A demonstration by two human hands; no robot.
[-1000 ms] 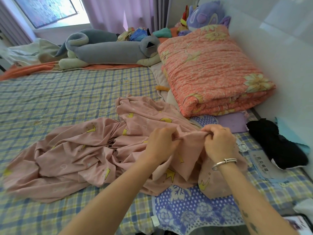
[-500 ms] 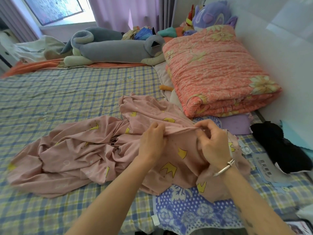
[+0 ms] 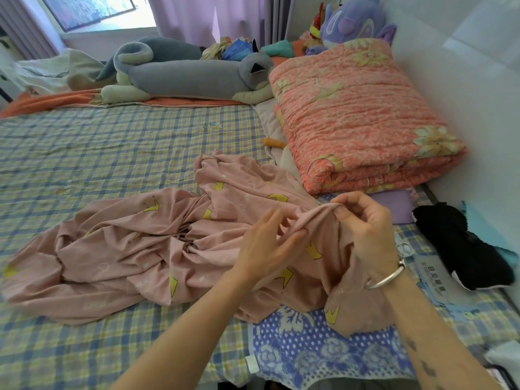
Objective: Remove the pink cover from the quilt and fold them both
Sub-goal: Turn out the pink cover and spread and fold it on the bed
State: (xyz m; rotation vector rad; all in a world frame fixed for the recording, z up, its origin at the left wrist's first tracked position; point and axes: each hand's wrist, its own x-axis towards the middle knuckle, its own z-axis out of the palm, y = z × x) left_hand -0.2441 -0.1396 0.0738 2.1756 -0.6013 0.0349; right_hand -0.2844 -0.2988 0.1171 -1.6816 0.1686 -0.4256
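From the head view, the arms cover part of the pink cover [image 3: 157, 249], and the bed's near right corner is cut off. The words on a pale label near the right wrist are too small to read.

The quilt [image 3: 357, 116] is puffy, orange-pink with yellow flowers, folded into a thick block by the wall. The pink cover is thin, soft and crumpled, with yellow crowns. It lies in a heap on the checked sheet [image 3: 112, 153], in front and to the left of the quilt.

The right hand [image 3: 368, 232], just in front of the quilt, pinches a raised fold of the cover with curled fingers. The left hand [image 3: 267, 243], beside it, has nearly straight fingers at the same fold; I cannot tell if it grips.

A fuzzy black cloth [image 3: 461, 249] lies in front of the quilt, by the wall.
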